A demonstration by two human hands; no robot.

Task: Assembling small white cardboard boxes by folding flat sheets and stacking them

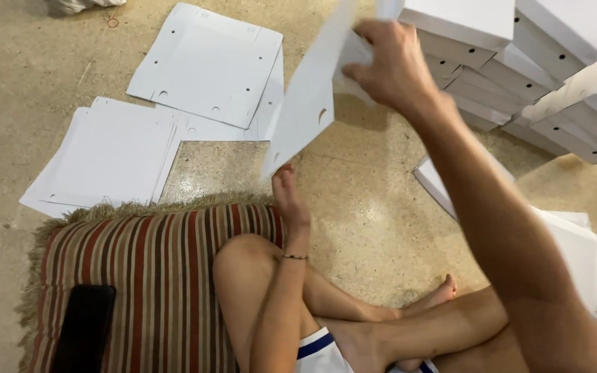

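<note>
STEP: folding flat white box blank (305, 103) | RIGHT hand (392, 65): grip closed on top edge | LEFT hand (288, 193): fingers open, steadying bottom corner | NEXT: likely crease panels, judged.

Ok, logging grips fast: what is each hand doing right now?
Left hand: fingertips on the bottom edge of the white cardboard sheet; grip cannot be told.
Right hand: closed on the sheet's top.

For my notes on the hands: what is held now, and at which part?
A flat white cardboard box blank. The right hand has its grip on the upper edge; the left hand touches the lower corner.
</note>
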